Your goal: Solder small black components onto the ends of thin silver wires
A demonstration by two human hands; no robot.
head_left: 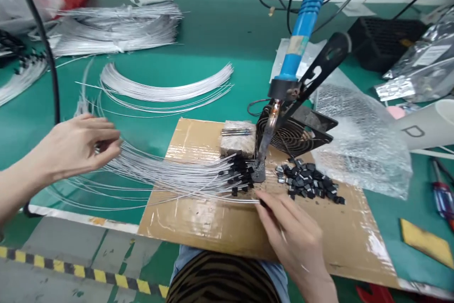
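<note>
Two hands, head view: right hand [296, 229] grip pinched on black connector [262, 203] above cardboard [198, 225]; left hand [76, 149] curled near white wires [170, 170], hold cannot tell. Drifting fingers could burn against soldering iron [260, 170].

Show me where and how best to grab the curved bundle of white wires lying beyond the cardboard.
Probably around the middle of the curved bundle of white wires, coming from above with the left hand, the nearer one. The bundle lies flat, its strands close together there, and nothing stands over that stretch. The few loose strands on its near side lie apart, so that grip might miss them.
</note>
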